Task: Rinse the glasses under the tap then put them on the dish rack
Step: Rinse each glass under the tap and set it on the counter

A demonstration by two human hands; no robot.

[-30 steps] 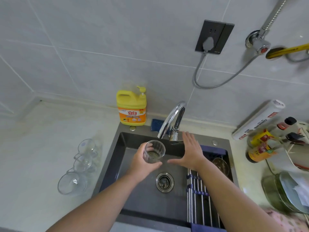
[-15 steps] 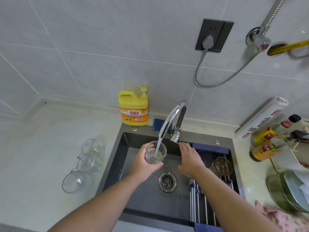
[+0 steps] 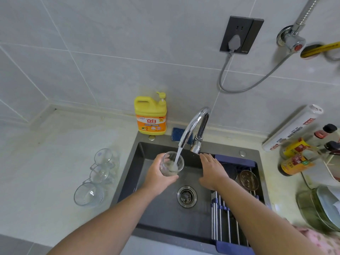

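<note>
Kitchen sink (image 3: 161,214) | L hand (image 3: 158,178) wraps glass (image 3: 172,165), upright under tap (image 3: 195,124) so stream fills it | R hand (image 3: 213,172) flat, holds nothing, near tap base, prob. to work it | rack (image 3: 228,223) close R for drop-off | 3 more glasses (image 3: 99,176) on counter (image 3: 46,181)

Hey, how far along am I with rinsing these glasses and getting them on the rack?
Done: nothing yet, it seems; no glasses show on the dish rack. In hand: the left hand grips one glass under the running tap, the right hand open beside the tap's base. Left: rack this glass, then probably rinse and rack the three glasses lying on the counter.
</note>
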